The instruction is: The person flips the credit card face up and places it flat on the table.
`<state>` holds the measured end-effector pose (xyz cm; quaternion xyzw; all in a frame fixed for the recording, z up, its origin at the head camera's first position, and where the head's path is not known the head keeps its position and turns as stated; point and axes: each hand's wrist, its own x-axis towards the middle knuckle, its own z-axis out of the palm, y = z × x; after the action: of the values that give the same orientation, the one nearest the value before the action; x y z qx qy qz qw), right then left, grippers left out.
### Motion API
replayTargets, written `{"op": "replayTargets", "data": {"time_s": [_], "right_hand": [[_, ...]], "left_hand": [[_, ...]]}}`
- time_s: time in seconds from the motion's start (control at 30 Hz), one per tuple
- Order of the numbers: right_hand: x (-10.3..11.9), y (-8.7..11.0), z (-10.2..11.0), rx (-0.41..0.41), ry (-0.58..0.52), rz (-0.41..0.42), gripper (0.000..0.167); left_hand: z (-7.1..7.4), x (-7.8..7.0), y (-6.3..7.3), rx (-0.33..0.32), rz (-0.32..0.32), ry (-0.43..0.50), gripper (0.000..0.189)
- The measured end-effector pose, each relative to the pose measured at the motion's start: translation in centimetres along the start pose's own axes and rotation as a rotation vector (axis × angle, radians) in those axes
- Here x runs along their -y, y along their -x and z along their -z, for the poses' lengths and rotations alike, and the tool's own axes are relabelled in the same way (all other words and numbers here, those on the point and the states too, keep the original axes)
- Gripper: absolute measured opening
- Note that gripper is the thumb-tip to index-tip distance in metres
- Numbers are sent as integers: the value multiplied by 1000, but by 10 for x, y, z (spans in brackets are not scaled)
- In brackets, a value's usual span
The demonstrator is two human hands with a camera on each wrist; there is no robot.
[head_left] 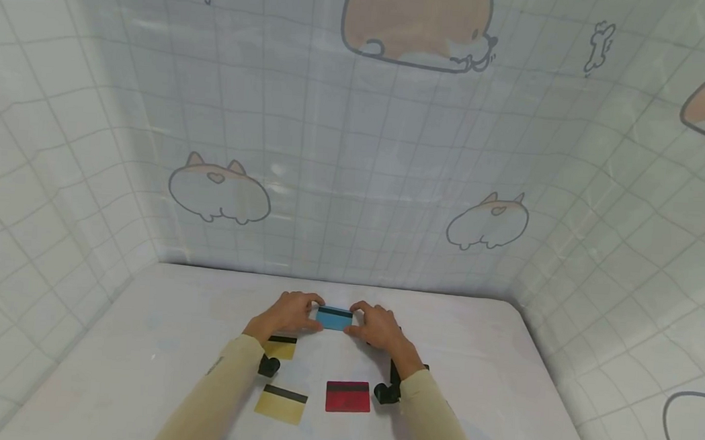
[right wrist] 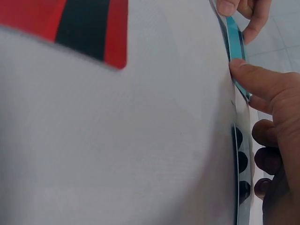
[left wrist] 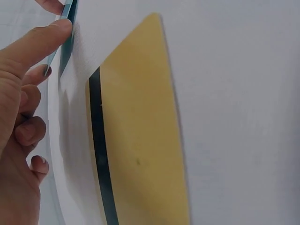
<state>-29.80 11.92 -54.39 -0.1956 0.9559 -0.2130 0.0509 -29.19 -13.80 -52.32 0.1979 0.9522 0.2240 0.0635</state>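
A blue card (head_left: pixel 334 320) with a dark stripe is held by both hands at its two short ends, near the table's far side. My left hand (head_left: pixel 291 312) pinches its left end between thumb and finger. Its right end is pinched the same way by my right hand (head_left: pixel 379 325). In the left wrist view the blue card (left wrist: pixel 68 49) appears tilted up off the white surface. A yellow card (head_left: pixel 282 350) with a black stripe lies just below the left hand, partly covered by the wrist.
Nearer the body lie another yellow card (head_left: pixel 281 407) and a red card (head_left: pixel 347 400), each with a dark stripe. A dark flat thing (right wrist: pixel 237 173) sits beneath the right fingers, its kind unclear. A white patterned curtain (head_left: pixel 357 146) stands behind the white table (head_left: pixel 156 356).
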Motion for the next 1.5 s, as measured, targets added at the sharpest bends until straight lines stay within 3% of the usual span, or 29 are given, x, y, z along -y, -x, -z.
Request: {"op": "replayTargets", "data": {"time_s": [0.6,1.03,1.23,1.5], "right_hand": [[2,4,3,17,-4,12,62],[-3,8,9,-2,-146,21,55],[-4,11,13,-7,-249,17,51],[-2,11,16,-33,-348,64,48]], "left_hand": [[-5,-3,-3,-25,-33,14,52],[-6,-4,0,22,-12,48,54],[-8,-4,-2,42,-31,44,53],[-7,-6,-2,50,-34,47,52]]}}
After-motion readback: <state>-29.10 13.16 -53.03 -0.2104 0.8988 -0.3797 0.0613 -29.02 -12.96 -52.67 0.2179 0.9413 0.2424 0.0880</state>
